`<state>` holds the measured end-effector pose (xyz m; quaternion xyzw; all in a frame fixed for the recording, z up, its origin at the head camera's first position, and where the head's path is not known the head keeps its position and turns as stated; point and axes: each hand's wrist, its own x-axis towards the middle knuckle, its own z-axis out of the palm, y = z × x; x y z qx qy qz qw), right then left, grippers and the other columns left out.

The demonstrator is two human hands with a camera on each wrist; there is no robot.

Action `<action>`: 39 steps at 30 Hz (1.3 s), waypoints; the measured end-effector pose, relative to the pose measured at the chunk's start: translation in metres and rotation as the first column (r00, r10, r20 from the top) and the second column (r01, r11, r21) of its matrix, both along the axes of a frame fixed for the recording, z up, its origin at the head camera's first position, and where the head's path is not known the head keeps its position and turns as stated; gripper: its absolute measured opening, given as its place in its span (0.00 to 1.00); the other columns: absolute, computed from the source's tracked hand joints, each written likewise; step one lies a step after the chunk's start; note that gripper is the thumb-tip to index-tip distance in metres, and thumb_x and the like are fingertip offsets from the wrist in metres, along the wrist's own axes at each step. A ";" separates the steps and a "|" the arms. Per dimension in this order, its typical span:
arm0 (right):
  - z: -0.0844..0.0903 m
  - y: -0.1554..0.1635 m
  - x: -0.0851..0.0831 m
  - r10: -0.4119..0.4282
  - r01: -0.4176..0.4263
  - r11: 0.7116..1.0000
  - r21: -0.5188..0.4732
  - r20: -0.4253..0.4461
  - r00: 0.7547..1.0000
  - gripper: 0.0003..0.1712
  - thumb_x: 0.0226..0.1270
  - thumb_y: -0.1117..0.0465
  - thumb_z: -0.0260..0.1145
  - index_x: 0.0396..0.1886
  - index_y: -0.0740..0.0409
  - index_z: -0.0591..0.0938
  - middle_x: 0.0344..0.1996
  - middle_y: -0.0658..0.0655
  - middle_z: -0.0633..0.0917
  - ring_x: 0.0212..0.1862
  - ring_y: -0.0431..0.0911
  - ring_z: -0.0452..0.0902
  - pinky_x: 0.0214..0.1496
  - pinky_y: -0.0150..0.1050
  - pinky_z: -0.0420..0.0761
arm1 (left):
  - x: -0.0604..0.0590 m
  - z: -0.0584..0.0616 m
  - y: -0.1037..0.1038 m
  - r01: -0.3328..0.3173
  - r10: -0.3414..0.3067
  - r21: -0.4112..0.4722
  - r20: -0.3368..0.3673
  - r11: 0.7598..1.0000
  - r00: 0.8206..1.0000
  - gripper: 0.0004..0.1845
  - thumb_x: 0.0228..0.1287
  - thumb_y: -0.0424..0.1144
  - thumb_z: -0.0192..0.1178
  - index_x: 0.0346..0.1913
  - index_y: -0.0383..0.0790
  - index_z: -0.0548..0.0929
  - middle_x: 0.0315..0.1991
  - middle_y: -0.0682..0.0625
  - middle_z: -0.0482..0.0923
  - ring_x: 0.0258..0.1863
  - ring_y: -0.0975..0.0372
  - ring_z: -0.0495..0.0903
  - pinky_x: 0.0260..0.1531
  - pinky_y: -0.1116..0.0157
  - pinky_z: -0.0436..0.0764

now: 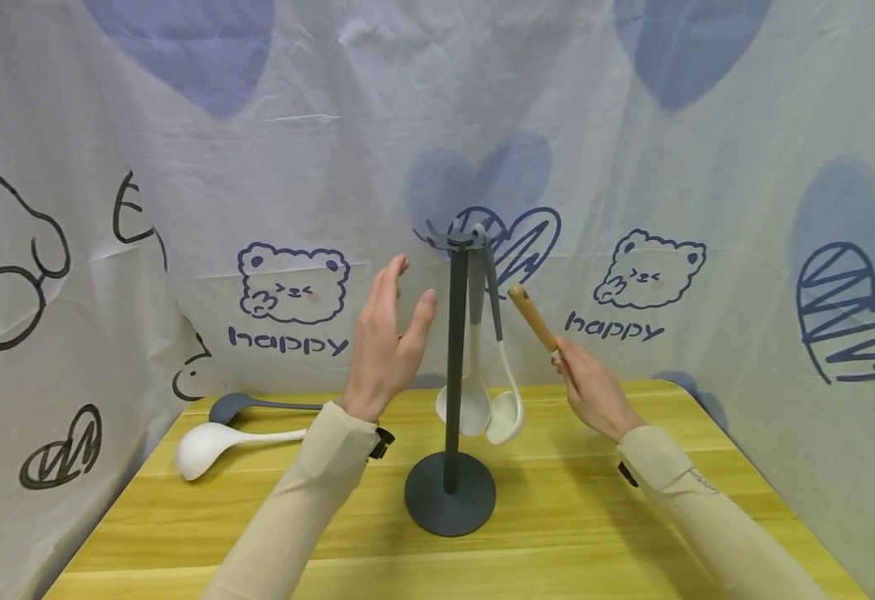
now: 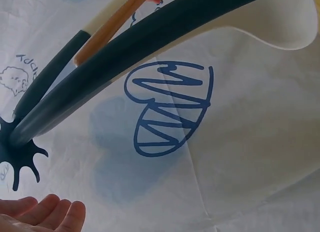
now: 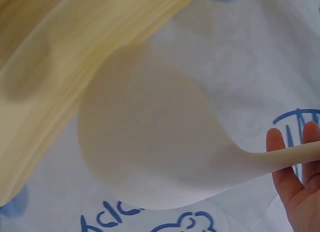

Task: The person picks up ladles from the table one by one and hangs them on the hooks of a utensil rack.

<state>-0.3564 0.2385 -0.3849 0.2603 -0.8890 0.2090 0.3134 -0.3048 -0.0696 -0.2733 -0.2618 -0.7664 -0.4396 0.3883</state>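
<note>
My right hand (image 1: 595,392) grips a ladle (image 3: 150,132) by its neck, to the right of the dark utensil stand (image 1: 454,375). The tan handle (image 1: 533,318) points up and left toward the stand; the broad white head fills much of the right wrist view and is hidden in the head view. Left of the pole, my left hand (image 1: 385,342) is raised with its fingers extended, holding nothing. From the stand's hooked top (image 1: 452,242) hang a white ladle (image 1: 507,415) and another white-headed utensil (image 1: 473,408), both with grey handles.
On the left of the wooden table (image 1: 557,533) lie a white ladle (image 1: 203,450) and a dark grey spoon-like utensil (image 1: 231,408), their handle ends behind my left arm. A printed cloth (image 1: 407,100) hangs behind the table and along its sides.
</note>
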 end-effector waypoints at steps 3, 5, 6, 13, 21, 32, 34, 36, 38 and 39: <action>0.004 -0.004 0.003 0.017 -0.016 0.999 -0.031 0.003 1.000 0.23 0.75 0.68 0.53 0.68 0.63 0.68 0.40 0.61 0.82 0.39 0.53 0.82 0.43 0.50 0.86 | 0.002 0.005 0.001 -0.001 0.000 0.022 0.009 1.000 1.000 0.31 0.74 0.50 0.49 0.74 0.39 0.61 0.69 0.43 0.67 0.63 0.52 0.71 0.62 0.54 0.74; 0.007 -0.006 0.006 0.029 -0.029 0.999 -0.044 0.001 1.000 0.23 0.75 0.68 0.53 0.68 0.62 0.68 0.40 0.61 0.82 0.39 0.53 0.83 0.42 0.50 0.86 | 0.002 0.007 0.003 -0.001 0.000 0.035 0.015 0.999 1.000 0.32 0.74 0.51 0.49 0.74 0.39 0.61 0.69 0.43 0.66 0.62 0.52 0.71 0.62 0.54 0.74; 0.009 -0.007 0.007 0.036 -0.036 0.998 -0.051 0.000 0.999 0.23 0.75 0.68 0.53 0.68 0.62 0.68 0.39 0.61 0.82 0.39 0.53 0.83 0.41 0.49 0.86 | 0.002 0.008 0.004 0.000 -0.001 0.040 0.017 0.999 1.000 0.32 0.74 0.51 0.49 0.74 0.39 0.61 0.70 0.43 0.66 0.63 0.52 0.71 0.62 0.54 0.74; 0.017 -0.015 0.013 0.087 -0.089 0.991 -0.099 -0.033 0.996 0.22 0.75 0.70 0.52 0.67 0.63 0.68 0.36 0.62 0.81 0.35 0.49 0.80 0.37 0.44 0.85 | 0.000 0.017 0.008 0.018 -0.017 0.077 -0.014 0.997 1.000 0.33 0.74 0.51 0.48 0.74 0.37 0.60 0.70 0.42 0.65 0.66 0.54 0.68 0.65 0.53 0.72; 0.029 -0.024 0.024 0.199 -0.210 0.961 -0.178 -0.076 0.977 0.21 0.73 0.74 0.51 0.64 0.65 0.70 0.34 0.58 0.80 0.31 0.46 0.78 0.32 0.34 0.85 | 0.000 0.031 0.009 0.011 -0.008 0.109 -0.028 0.994 1.000 0.32 0.73 0.52 0.48 0.74 0.39 0.61 0.70 0.43 0.65 0.65 0.53 0.69 0.64 0.53 0.72; 0.046 -0.042 0.037 0.308 -0.335 0.924 -0.182 -0.163 0.937 0.10 0.71 0.77 0.52 0.44 0.62 0.75 0.25 0.50 0.75 0.26 0.41 0.72 0.25 0.29 0.74 | 0.002 0.044 0.013 0.004 -0.004 0.077 -0.002 0.997 1.000 0.35 0.73 0.55 0.49 0.75 0.40 0.60 0.74 0.45 0.61 0.71 0.57 0.65 0.67 0.60 0.69; 0.048 -0.044 0.039 0.314 -0.343 0.920 -0.190 -0.164 0.935 0.10 0.71 0.77 0.52 0.44 0.62 0.75 0.26 0.50 0.75 0.26 0.40 0.72 0.25 0.29 0.74 | 0.001 0.046 0.014 0.006 -0.007 0.075 0.008 0.997 1.000 0.35 0.73 0.55 0.48 0.75 0.40 0.60 0.74 0.45 0.61 0.70 0.57 0.65 0.68 0.59 0.69; 0.049 -0.046 0.040 0.322 -0.352 0.916 -0.194 -0.172 0.931 0.11 0.71 0.77 0.52 0.44 0.62 0.75 0.26 0.51 0.76 0.26 0.40 0.72 0.25 0.29 0.74 | 0.001 0.047 0.014 0.009 -0.011 0.072 0.022 0.997 1.000 0.34 0.73 0.54 0.48 0.75 0.40 0.60 0.74 0.45 0.61 0.70 0.56 0.65 0.68 0.58 0.69; 0.051 -0.048 0.042 0.332 -0.364 0.911 -0.194 -0.181 0.926 0.11 0.71 0.78 0.52 0.43 0.62 0.75 0.26 0.51 0.76 0.26 0.40 0.72 0.25 0.29 0.74 | 0.001 0.047 0.014 0.011 -0.014 0.067 0.037 0.998 0.999 0.34 0.73 0.55 0.48 0.75 0.40 0.60 0.74 0.45 0.61 0.69 0.55 0.67 0.67 0.57 0.70; 0.051 -0.049 0.043 0.338 -0.371 0.908 -0.194 -0.186 0.923 0.11 0.71 0.78 0.52 0.43 0.62 0.75 0.26 0.51 0.76 0.25 0.40 0.72 0.25 0.28 0.74 | 0.001 0.048 0.014 0.013 -0.016 0.065 0.044 0.998 0.999 0.34 0.73 0.55 0.48 0.75 0.40 0.60 0.74 0.45 0.61 0.69 0.54 0.67 0.67 0.56 0.70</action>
